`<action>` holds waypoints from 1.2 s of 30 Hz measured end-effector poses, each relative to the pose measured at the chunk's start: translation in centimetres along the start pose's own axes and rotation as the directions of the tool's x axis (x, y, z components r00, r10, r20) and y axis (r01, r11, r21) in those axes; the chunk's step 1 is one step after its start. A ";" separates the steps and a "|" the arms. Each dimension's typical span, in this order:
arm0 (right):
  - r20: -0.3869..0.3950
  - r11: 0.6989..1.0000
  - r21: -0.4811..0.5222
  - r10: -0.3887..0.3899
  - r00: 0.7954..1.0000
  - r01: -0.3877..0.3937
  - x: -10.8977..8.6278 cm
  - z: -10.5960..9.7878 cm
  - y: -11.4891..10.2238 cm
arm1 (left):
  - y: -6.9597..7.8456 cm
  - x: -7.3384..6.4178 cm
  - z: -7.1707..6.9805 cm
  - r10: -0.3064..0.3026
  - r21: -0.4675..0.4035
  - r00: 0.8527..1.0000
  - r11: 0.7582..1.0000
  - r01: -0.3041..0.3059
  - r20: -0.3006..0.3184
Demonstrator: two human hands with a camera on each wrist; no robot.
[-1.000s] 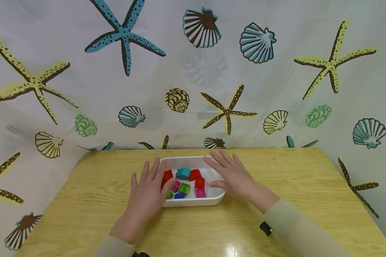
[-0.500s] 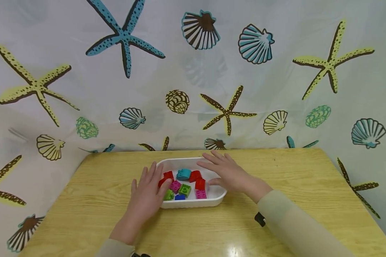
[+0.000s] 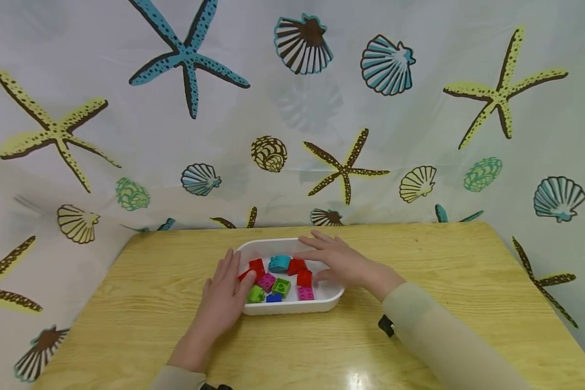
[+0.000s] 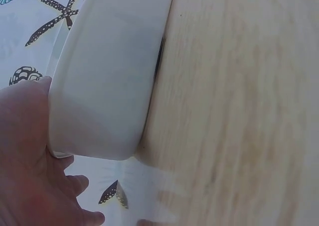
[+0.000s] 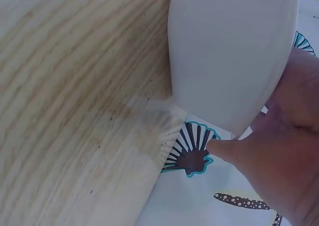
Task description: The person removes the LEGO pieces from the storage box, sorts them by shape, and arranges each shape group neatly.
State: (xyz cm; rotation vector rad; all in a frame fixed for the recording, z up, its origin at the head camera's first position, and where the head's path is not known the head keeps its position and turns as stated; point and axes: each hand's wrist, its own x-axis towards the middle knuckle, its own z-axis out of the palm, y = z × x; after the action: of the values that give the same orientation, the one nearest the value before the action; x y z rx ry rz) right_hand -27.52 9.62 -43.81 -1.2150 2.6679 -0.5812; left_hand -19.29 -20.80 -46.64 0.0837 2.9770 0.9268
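Note:
A white plastic tray (image 3: 287,309) with toy building bricks in it stands on the wooden table. My left hand (image 3: 221,306) lies along its left end, fingers fairly straight and thumb reaching over the rim. Over the tray's right end is my right hand (image 3: 346,265), its fingers stretched across the back corner and its thumb inside the rim. Among the bricks are a teal curved one (image 3: 279,264), a red one (image 3: 304,278), a pink one (image 3: 305,293), a green one (image 3: 281,287) and a blue one (image 3: 274,298). In the wrist views both hands overlap the tray's rim.
The wooden table (image 3: 419,271) extends on both sides of the tray. Behind it and at its sides hangs a white cloth (image 3: 253,108) printed with starfish and shells.
My right hand has moved left and lower over the tray's right end. My left hand has shifted slightly and lies closer along the left rim. More bricks show beside my left thumb.

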 end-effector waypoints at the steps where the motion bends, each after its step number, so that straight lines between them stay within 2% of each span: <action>1: 0.002 1.000 0.005 0.000 1.000 0.000 0.1 0.0 0.0 | 0.0 0.1 0.1 -0.001 -0.003 1.000 1.000 0.001 0.001; 6: 0.013 1.000 0.004 -0.017 1.000 0.017 0.3 -0.1 0.3 | -0.3 0.2 0.3 -0.004 -0.001 1.000 1.000 0.004 -0.004; 19: 0.053 0.994 -0.106 -0.021 0.998 0.026 0.9 -0.2 0.4 | -0.3 0.3 0.4 -0.009 -0.007 1.000 1.000 0.009 -0.003; 28: 0.064 0.995 -0.102 -0.001 0.998 0.008 1.4 -0.1 0.1 | -0.4 0.1 0.1 -0.018 0.002 1.000 1.000 0.018 0.002; 36: -0.002 0.999 -0.037 0.007 1.000 -0.007 1.4 0.4 0.4 | -0.6 0.0 0.5 -0.008 0.000 1.000 1.000 0.008 -0.004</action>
State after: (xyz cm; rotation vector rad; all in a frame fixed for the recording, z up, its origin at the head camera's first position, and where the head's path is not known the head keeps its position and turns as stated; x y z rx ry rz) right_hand -28.66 8.70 -44.29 -1.2145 2.6951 -0.5347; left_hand -19.30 -21.00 -47.37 0.0697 2.9786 0.9278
